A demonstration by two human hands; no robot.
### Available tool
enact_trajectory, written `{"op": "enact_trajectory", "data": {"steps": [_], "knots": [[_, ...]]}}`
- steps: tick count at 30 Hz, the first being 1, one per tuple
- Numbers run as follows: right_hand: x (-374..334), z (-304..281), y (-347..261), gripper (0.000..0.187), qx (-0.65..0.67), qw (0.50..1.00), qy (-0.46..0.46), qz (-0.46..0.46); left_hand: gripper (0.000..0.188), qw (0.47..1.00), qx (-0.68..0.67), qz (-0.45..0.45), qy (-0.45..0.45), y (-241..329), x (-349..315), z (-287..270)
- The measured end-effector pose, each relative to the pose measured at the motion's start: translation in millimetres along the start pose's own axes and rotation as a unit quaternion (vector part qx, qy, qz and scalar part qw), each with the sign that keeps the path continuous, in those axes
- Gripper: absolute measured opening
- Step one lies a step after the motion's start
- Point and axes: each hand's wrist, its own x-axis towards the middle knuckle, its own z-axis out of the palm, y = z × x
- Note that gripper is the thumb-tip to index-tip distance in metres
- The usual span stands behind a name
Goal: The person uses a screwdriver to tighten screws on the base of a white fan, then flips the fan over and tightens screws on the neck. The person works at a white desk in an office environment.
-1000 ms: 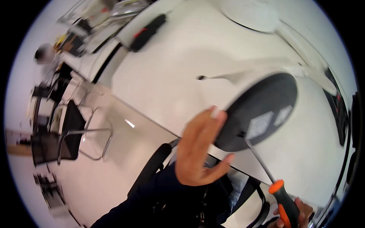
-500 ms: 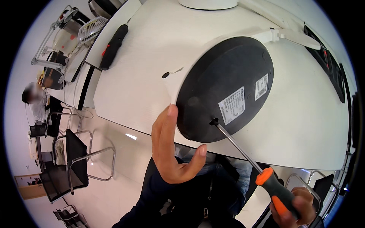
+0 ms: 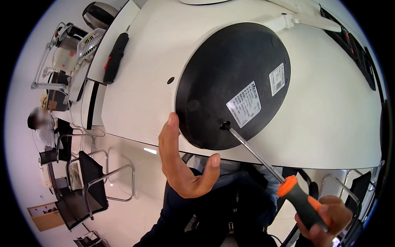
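A white device lies on the table with its oval black underside (image 3: 214, 61) facing me, tilted, and two white labels on it. It looks like a lamp base, with a white jointed arm (image 3: 314, 21) behind. In my right hand (image 3: 335, 216) is a screwdriver (image 3: 298, 199) with a black and orange handle. Its metal shaft slants up to a small dark hole (image 3: 225, 125) near the underside's lower edge; the tip is hidden there. My left hand (image 3: 185, 168) is open, fingers stretched up along the base's left edge. One fingertip meets the rim, while the thumb stands apart below it.
A black power screwdriver (image 3: 116, 57) lies on the white table (image 3: 144, 103) at the left. A dark tool case (image 3: 349, 45) stands at the far right. Chairs (image 3: 88, 181) are on the floor at the left, and another person (image 3: 41, 123) sits beyond.
The base, hands and screwdriver have shifted slightly in view as the whole scene moved. My right hand's grip on the handle has turned a little; the tip stays at the hole.
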Motion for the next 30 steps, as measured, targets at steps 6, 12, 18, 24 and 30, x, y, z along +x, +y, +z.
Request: {"op": "enact_trajectory", "data": {"steps": [6,12,18,24,30], "knots": [[-17.1,-15.6,-2.7,0.054,-0.082,0.983,-0.017,0.163,0.068,1.0,-0.025,-0.004,0.005,2.7,0.0,4.6],[-23.6,-8.4,-8.6,0.063,-0.061,0.978,-0.011,0.198,0.069,0.999,-0.026,-0.027,0.003,5.5,1.4,5.4],[-5.7,2.0,0.8,0.029,-0.146,0.982,-0.012,-0.122,0.071,0.999,-0.033,-0.044,-0.001,10.4,0.4,5.6],[1.5,-0.5,-3.9,0.023,-0.005,0.998,-0.002,0.069,0.074,0.999,-0.022,-0.043,-0.018,9.3,-0.6,-3.2],[-4.0,4.5,-5.5,0.027,0.047,0.993,0.049,0.099,0.074,0.999,-0.02,-0.045,-0.009,13.3,3.0,2.3]]}}
